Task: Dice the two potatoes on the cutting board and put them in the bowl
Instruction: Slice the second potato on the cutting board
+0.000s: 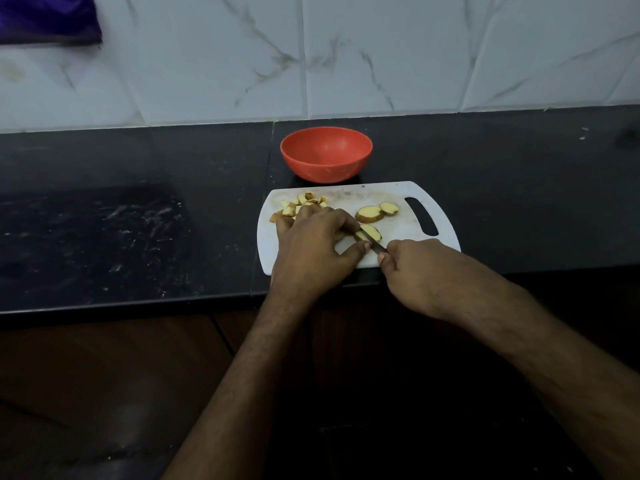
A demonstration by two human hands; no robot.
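A white cutting board (408, 233) lies on the dark counter. Several diced potato pieces (304, 202) are piled at its far left. Two potato slices (370, 214) lie flat near the middle, one overlapping the other. My left hand (311, 244) presses down on another potato slice (371, 232), fingers curled over it. My right hand (415, 268) grips a knife (373, 243), and its blade rests across that slice. An orange bowl (326, 154) stands just behind the board with nothing in it.
The black counter (138, 230) stretches left and right, with its front edge close to my forearms. A marble-tiled wall (346, 53) rises behind the bowl. A purple cloth (48, 19) hangs at the top left.
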